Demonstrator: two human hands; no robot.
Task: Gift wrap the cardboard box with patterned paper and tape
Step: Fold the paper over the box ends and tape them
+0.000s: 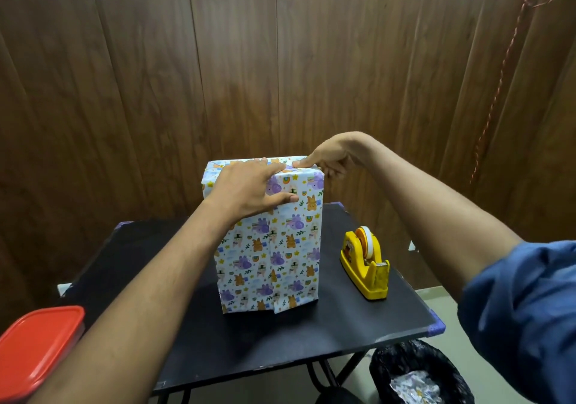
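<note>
The left hand (pixel 249 190) is lying flat, fingers straight, over the top front edge of the wrapped box (pixel 271 247), thumb pressing the front face; the box is standing upright on its short end at the middle of the black table (pixel 149 279), its long axis vertical, covered in animal-print paper with a seam running down the front; the right hand (pixel 327 160) is pinching the top flap at the right corner; the yellow tape dispenser (pixel 366 263) is sitting just right of the box, nearer that hand.

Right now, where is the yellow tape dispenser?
In the head view, the yellow tape dispenser stands on the black table, just right of the upright wrapped box and not touching it, below the right hand.
</note>
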